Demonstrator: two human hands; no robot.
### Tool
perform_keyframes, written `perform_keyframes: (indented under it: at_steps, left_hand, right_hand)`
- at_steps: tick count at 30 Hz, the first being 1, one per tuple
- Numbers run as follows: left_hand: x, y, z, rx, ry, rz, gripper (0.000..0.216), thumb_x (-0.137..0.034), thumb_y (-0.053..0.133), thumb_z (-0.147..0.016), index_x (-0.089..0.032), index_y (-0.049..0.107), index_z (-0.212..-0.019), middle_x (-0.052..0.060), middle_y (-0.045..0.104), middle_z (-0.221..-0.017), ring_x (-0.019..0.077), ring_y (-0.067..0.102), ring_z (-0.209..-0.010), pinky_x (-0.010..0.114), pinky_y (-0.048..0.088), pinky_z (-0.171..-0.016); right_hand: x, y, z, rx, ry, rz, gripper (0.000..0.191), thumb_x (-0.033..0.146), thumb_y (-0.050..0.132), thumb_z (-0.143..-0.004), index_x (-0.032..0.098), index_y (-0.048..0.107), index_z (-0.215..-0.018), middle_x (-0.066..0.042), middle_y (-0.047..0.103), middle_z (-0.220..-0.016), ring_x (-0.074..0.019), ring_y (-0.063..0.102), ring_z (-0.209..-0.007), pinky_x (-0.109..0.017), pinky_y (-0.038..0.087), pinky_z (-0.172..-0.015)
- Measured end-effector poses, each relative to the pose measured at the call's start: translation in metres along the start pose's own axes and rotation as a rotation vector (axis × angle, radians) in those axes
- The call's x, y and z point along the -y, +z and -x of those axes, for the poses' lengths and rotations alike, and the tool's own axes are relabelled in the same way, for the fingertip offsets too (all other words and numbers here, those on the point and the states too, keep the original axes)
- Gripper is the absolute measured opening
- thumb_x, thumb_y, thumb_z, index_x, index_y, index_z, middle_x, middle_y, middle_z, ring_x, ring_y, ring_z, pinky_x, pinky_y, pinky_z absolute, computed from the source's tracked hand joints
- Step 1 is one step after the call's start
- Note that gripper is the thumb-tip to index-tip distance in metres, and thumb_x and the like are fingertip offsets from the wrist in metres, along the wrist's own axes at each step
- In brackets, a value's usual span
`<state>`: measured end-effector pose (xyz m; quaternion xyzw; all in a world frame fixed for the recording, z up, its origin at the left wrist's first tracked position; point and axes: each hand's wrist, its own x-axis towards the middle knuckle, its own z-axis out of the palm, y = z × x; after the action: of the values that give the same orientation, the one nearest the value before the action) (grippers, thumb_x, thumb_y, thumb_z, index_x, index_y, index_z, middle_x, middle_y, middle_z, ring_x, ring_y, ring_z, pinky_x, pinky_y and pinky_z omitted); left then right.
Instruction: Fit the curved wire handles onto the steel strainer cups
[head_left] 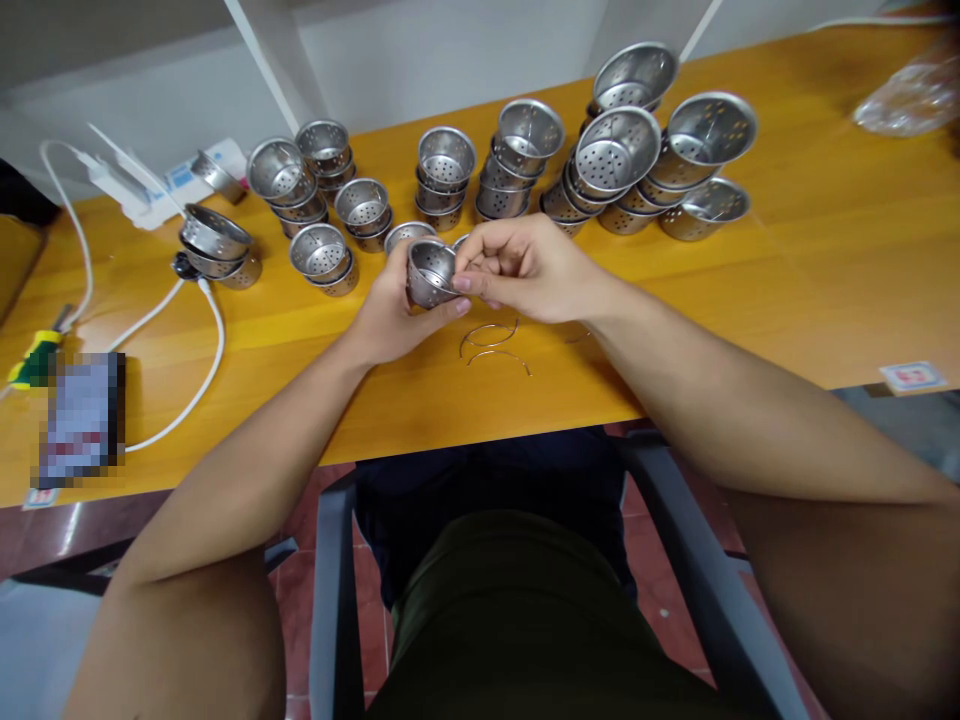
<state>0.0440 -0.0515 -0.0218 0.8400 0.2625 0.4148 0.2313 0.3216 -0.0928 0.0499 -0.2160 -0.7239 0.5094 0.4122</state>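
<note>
My left hand is wrapped round a small perforated metal strainer basket, its mouth tilted up toward me above the table. At the basket's right rim, my right hand has thumb and forefinger pinched together. Whatever lies between those fingertips is too small or hidden to make out. Just below the hands, several thin curved copper-coloured wires lie on the wood. Behind my fingers sits another strainer basket, partly covered by the held one.
Stacks of strainer baskets line the back of the yellow wooden table. On the left are a power strip, white cables, a pixelated object and a green-and-yellow item. A clear plastic bag lies far right.
</note>
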Motion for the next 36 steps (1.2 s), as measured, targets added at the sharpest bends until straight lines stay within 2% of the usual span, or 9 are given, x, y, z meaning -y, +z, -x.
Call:
perform_keyframes:
  at_steps: [6,11,16,18,21,27,30,32,36]
  left_hand:
    - [0.005,0.001,0.002,0.009,-0.005,0.013,0.100,-0.098,0.093,-0.106,-0.029,0.063,-0.172,0.014,0.077,-0.154,0.0438,0.081,-0.157,0.074,0.070,-0.140]
    - [0.005,0.002,0.002,0.014,0.025,0.027,0.099,-0.098,0.092,-0.106,-0.030,0.063,-0.172,0.013,0.077,-0.152,0.0410,0.085,-0.150,0.070,0.073,-0.137]
    - [0.012,0.006,0.001,-0.064,0.040,0.026,0.100,-0.096,0.094,-0.106,-0.034,0.058,-0.176,0.012,0.076,-0.159,0.0415,0.081,-0.162,0.069,0.066,-0.146]
    - [0.015,0.006,0.001,-0.090,0.044,0.038,0.099,-0.094,0.094,-0.108,-0.035,0.055,-0.178,0.013,0.075,-0.163,0.0422,0.077,-0.168,0.069,0.063,-0.150]
    - [0.017,0.004,0.001,-0.107,0.050,0.041,0.100,-0.095,0.093,-0.108,-0.036,0.054,-0.179,0.013,0.075,-0.164,0.0423,0.076,-0.170,0.070,0.061,-0.152]
    - [-0.004,-0.002,0.001,-0.097,0.026,-0.025,0.109,-0.103,0.090,-0.104,-0.034,0.051,-0.178,0.014,0.078,-0.159,0.0411,0.084,-0.156,0.066,0.071,-0.139]
    - [-0.013,-0.021,-0.004,-0.125,-0.050,-0.072,0.111,-0.106,0.091,-0.100,-0.037,0.050,-0.178,0.016,0.075,-0.165,0.0455,0.077,-0.163,0.070,0.068,-0.141]
    - [-0.009,-0.043,-0.009,-0.234,-0.056,-0.111,0.114,-0.108,0.093,-0.097,-0.041,0.049,-0.177,0.014,0.068,-0.174,0.0457,0.069,-0.170,0.073,0.061,-0.147]
    - [0.023,-0.098,-0.013,-0.426,0.073,-0.298,0.104,-0.113,0.080,-0.103,-0.042,0.045,-0.170,0.005,0.064,-0.171,0.0332,0.063,-0.164,0.068,0.058,-0.147]
  right_hand:
    - [-0.002,-0.001,0.000,0.020,0.024,-0.008,0.057,0.075,0.113,-0.101,0.027,0.082,-0.106,0.001,0.072,-0.080,-0.0185,0.060,-0.068,-0.035,0.049,-0.061]
    - [-0.006,0.000,0.002,-0.001,-0.020,0.040,0.059,0.081,0.109,-0.102,0.028,0.083,-0.108,-0.001,0.074,-0.084,-0.0206,0.064,-0.074,-0.037,0.057,-0.066]
    - [-0.007,-0.002,0.007,-0.210,-0.088,0.280,0.065,0.089,0.100,-0.105,0.032,0.087,-0.134,-0.009,0.083,-0.120,-0.0247,0.071,-0.086,-0.043,0.066,-0.075]
    - [-0.005,-0.005,0.009,-0.247,-0.107,0.374,0.065,0.092,0.091,-0.110,0.034,0.087,-0.140,-0.012,0.083,-0.135,-0.0289,0.077,-0.098,-0.046,0.071,-0.083]
    - [-0.005,-0.009,0.010,-0.181,-0.157,0.487,0.059,0.088,0.079,-0.120,0.033,0.091,-0.136,-0.016,0.081,-0.146,-0.0373,0.080,-0.124,-0.053,0.074,-0.101]
    - [-0.014,-0.006,0.011,-0.029,-0.188,0.541,0.055,0.079,0.073,-0.126,0.033,0.094,-0.145,-0.018,0.078,-0.158,-0.0431,0.071,-0.157,-0.065,0.067,-0.132]
    - [-0.010,-0.002,0.011,-0.070,-0.202,0.505,0.058,0.082,0.073,-0.124,0.035,0.091,-0.154,-0.019,0.076,-0.164,-0.0451,0.073,-0.157,-0.066,0.068,-0.132]
    - [-0.003,-0.003,0.012,-0.172,-0.203,0.484,0.058,0.082,0.073,-0.123,0.038,0.090,-0.157,-0.019,0.076,-0.165,-0.0466,0.076,-0.150,-0.065,0.071,-0.124]
    - [0.006,-0.021,0.012,-0.308,-0.068,0.601,0.053,0.076,0.079,-0.120,0.037,0.091,-0.154,-0.020,0.081,-0.159,-0.0503,0.075,-0.145,-0.068,0.070,-0.122]
